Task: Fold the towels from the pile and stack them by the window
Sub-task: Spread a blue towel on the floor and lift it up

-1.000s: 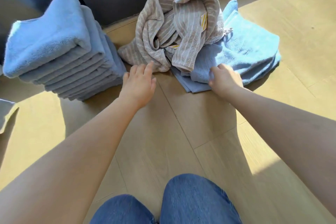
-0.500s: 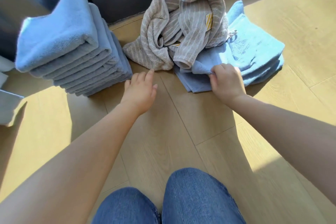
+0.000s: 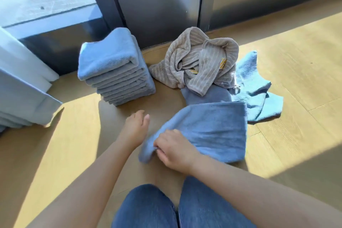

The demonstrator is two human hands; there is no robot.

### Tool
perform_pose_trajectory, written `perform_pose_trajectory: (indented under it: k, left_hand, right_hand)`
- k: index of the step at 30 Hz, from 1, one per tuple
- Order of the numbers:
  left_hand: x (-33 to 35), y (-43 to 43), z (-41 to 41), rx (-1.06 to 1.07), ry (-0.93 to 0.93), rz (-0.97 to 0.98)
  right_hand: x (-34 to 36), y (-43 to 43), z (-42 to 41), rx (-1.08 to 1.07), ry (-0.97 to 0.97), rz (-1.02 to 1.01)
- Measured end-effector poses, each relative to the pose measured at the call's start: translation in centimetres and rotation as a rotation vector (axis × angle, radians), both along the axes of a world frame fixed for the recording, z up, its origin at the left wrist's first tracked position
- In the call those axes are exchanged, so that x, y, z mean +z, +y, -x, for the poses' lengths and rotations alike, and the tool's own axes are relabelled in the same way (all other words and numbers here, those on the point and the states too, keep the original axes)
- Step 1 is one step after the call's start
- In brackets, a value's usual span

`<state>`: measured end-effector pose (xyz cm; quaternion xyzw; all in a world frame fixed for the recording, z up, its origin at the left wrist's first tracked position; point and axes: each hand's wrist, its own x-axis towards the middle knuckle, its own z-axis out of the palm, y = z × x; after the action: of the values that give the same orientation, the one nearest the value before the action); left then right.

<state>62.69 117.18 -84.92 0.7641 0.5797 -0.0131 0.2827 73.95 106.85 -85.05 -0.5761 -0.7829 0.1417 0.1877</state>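
Right hand [image 3: 174, 151] has pulled 1 blue towel [image 3: 209, 131] off the pile [image 3: 199, 65] — pinching its corner; left hand [image 3: 136, 127] loose, holding nothing — folding comes next.

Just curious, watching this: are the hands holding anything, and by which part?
The right hand grips the blue towel by its near left corner. The left hand holds nothing, fingers relaxed beside it.

Left hand [image 3: 136, 128] reaches out flat and relaxed at centre frame, while just right of it the right hand [image 3: 174, 151] curls, pinching the blue towel [image 3: 212, 129].
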Motion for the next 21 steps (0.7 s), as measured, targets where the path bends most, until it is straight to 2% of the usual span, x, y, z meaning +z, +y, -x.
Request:
perform_pose_trajectory:
  k: [3,5,10,16,19,21]
  left_hand:
    - [-1.1,-0.4,3.0,0.036,0.018,0.075]
    - [-1.8,-0.3,4.4,0.043,0.047,0.106]
    - [-3.2,0.4,4.6,0.028,0.108,0.15]
    - [-4.5,1.9,-1.0,-0.075,0.049,0.187]
    - [-4.4,1.8,-4.9,-0.161,-0.011,0.215]
    - [-4.5,1.6,-6.9,-0.245,-0.015,0.242]
  right_hand:
    - [-0.5,0.4,2.5,0.053,-0.055,0.277]
    - [-0.8,1.0,2.5,0.013,-0.086,0.36]
    - [-2.0,2.7,-3.9,-0.218,-0.142,0.322]
    - [-1.9,3.5,-14.6,-0.558,-0.489,0.342]
    - [-2.1,3.1,-17.0,-0.552,-0.6,0.482]
    - [-2.6,2.6,-17.4,-0.515,-0.617,0.478]
